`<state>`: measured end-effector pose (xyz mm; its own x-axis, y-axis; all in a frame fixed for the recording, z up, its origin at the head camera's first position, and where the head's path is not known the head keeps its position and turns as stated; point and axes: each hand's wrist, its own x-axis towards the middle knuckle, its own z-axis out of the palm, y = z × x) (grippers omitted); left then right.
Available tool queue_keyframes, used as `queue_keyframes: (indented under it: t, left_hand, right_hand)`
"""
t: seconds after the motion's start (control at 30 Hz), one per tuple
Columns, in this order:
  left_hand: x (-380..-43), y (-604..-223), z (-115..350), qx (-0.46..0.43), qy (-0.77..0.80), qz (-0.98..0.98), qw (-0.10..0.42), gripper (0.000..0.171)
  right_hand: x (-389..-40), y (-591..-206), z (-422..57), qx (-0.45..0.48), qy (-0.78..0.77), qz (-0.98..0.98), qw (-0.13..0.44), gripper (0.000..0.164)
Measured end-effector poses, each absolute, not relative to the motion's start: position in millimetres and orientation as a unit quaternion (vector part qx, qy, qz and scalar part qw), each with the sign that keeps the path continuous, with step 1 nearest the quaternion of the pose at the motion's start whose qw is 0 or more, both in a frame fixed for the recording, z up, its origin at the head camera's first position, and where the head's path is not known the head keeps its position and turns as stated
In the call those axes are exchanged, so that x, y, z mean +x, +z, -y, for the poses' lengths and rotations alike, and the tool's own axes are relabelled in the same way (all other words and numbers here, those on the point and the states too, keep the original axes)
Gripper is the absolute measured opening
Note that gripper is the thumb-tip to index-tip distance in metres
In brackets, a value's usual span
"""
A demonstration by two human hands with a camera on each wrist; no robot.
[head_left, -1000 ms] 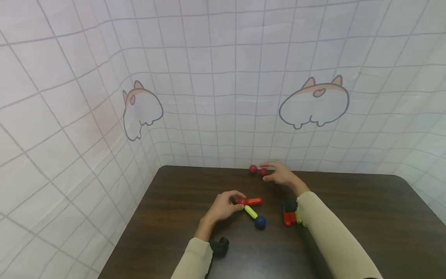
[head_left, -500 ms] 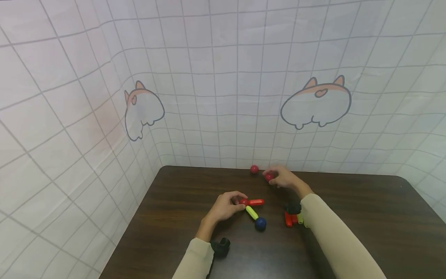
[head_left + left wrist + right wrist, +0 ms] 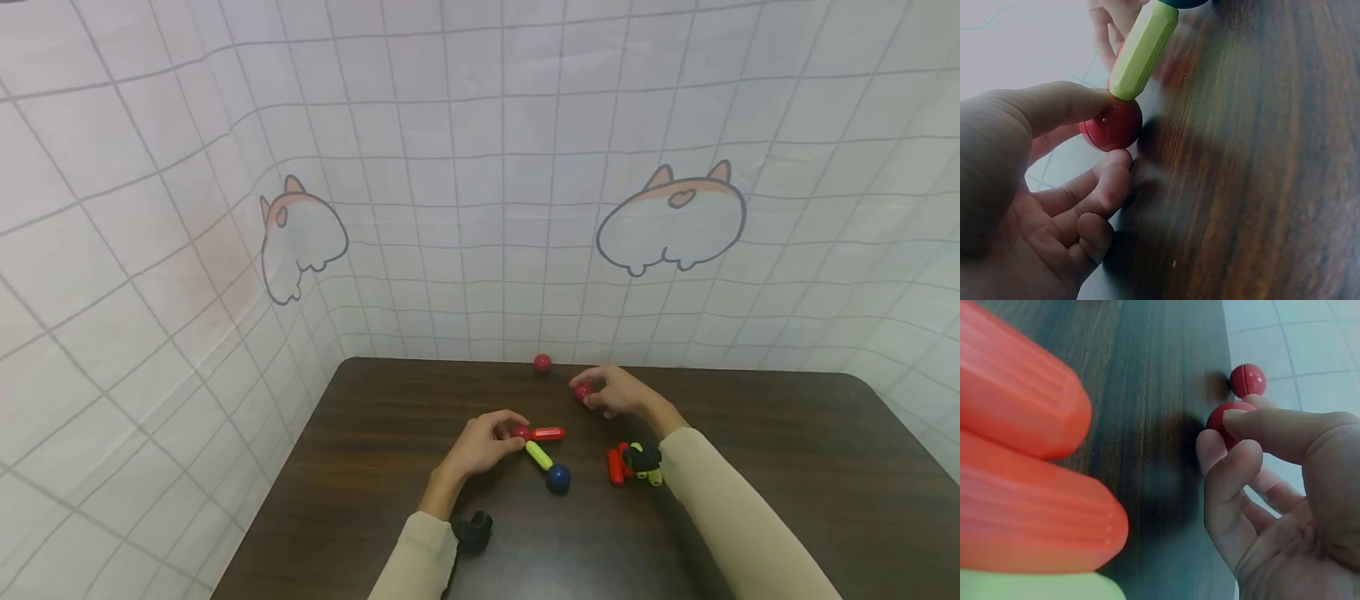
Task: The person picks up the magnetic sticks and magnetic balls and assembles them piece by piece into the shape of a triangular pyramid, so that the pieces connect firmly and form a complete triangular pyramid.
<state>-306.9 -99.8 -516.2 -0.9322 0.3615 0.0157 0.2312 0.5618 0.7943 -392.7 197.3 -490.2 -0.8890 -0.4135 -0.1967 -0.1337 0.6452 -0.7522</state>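
Note:
My left hand (image 3: 480, 446) pinches a red ball (image 3: 1119, 125) between thumb and fingers, low over the wooden table. A red rod (image 3: 549, 433) extends rightward from that ball. One end of a yellow-green rod (image 3: 1144, 50) meets the ball too, and a blue ball (image 3: 558, 477) sits on the rod's other end. Farther back, my right hand (image 3: 618, 392) pinches a separate red ball (image 3: 1218, 422) with thumb and fingertips, its other fingers curled loosely. In the left wrist view, the red rod is mostly hidden behind the yellow-green one.
Another red ball (image 3: 542, 362) lies at the table's back edge, by the grid-patterned cloth (image 3: 465, 250). Loose red rods (image 3: 615, 468) and yellow-green rods (image 3: 656, 477) lie under the right forearm, partly covered by the black wrist camera (image 3: 641, 458). A second wrist camera (image 3: 474, 532) is on the left.
My right hand has taken hold of one of the two red balls at the back and brought it nearer and slightly right. My left hand stays in place with its ball.

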Motion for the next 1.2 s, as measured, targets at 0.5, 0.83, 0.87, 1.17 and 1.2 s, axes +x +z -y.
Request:
queue_keyframes:
  t: [0.5, 0.83, 0.87, 1.17, 1.2]
  left_hand:
    - [-307, -516, 100, 0.168, 0.444, -0.877, 0.077, 0.025]
    - [-308, -518, 100, 0.165, 0.450, -0.874, 0.079, 0.022]
    - [-308, -518, 100, 0.165, 0.450, -0.874, 0.079, 0.022]
    - [-308, -517, 101, 0.163, 0.451, -0.874, 0.082, 0.022]
    - [-308, -517, 101, 0.163, 0.451, -0.874, 0.082, 0.022]
  right_hand:
    - [-377, -484, -196, -0.147, -0.416, -0.883, 0.161, 0.037]
    - [-362, -481, -193, -0.159, -0.446, -0.869, 0.144, 0.040]
    - [-360, -481, -193, -0.160, -0.450, -0.867, 0.144, 0.040]
    - [-339, -484, -190, -0.167, -0.476, -0.853, 0.135, 0.039]
    - [-338, -485, -189, -0.172, -0.475, -0.853, 0.132, 0.039]
